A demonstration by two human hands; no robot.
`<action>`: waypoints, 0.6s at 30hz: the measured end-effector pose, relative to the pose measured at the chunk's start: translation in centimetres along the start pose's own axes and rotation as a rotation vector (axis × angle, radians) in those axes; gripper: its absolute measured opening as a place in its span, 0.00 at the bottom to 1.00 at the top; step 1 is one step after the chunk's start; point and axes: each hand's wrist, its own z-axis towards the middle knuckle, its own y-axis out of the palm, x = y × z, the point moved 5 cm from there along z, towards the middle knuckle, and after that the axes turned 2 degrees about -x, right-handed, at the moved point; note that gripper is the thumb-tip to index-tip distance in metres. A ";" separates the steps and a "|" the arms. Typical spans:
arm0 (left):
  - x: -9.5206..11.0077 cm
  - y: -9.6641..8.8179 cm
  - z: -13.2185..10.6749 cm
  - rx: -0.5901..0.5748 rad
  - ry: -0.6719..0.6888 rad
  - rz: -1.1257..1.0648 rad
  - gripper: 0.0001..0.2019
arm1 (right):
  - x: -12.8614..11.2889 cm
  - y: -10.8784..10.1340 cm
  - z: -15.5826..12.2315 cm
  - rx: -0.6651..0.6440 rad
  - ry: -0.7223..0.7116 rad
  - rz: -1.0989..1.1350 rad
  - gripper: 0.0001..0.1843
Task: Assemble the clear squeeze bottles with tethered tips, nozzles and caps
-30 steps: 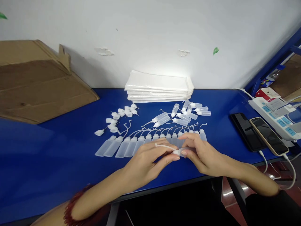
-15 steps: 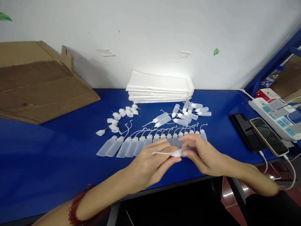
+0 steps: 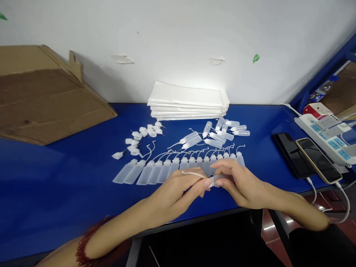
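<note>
Between my hands is a small translucent squeeze bottle (image 3: pixel 219 178) with a white neck and a thin bent strap or tube sticking out to the left. My right hand (image 3: pixel 241 183) is closed around its body, thumb below and fingers above. With thumb and fingers, my left hand (image 3: pixel 183 189) pinches the white cap (image 3: pixel 210 181) at the neck, mostly covering it. Just beyond my hands lies a row of similar bottles (image 3: pixel 150 173) with curved thin strips at their necks. Farther back are several smaller bottles (image 3: pixel 214 143) in a loose group and several white pointed caps (image 3: pixel 135 150).
A stack of white packets (image 3: pixel 189 94) rests against the wall. A cardboard box (image 3: pixel 50 104) stands at the left. At the right lie a black phone (image 3: pixel 290 155) and a second phone (image 3: pixel 318 159) with cables, beside a white power strip (image 3: pixel 328 137). The blue table's (image 3: pixel 69 193) front edge runs under my forearms.
My left thumb has moved up and over the cap, closing the pinch at the neck. The thin strip now tilts upward to the left. My right hand keeps its hold on the bottle.
</note>
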 end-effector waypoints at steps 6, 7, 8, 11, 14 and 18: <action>0.6 0.5 -0.5 0.113 0.297 0.345 0.07 | 0.4 -0.1 0.1 0.001 0.055 -0.049 0.16; 0.7 0.6 -0.6 0.134 0.346 0.434 0.06 | 0.5 -0.1 0.1 -0.006 0.072 -0.034 0.16; 0.8 0.8 -0.7 0.145 0.382 0.511 0.06 | 0.5 -0.1 0.1 -0.015 0.092 -0.020 0.17; 0.8 0.7 -0.7 0.151 0.398 0.534 0.05 | 0.7 -0.2 0.2 -0.019 0.145 -0.010 0.17; 0.3 0.2 -0.4 0.106 0.249 0.321 0.05 | 0.6 -0.4 0.3 -0.001 0.149 -0.016 0.17; 0.0 -0.2 -0.1 0.067 0.085 0.083 0.09 | 0.2 -0.6 0.3 0.012 0.089 -0.050 0.15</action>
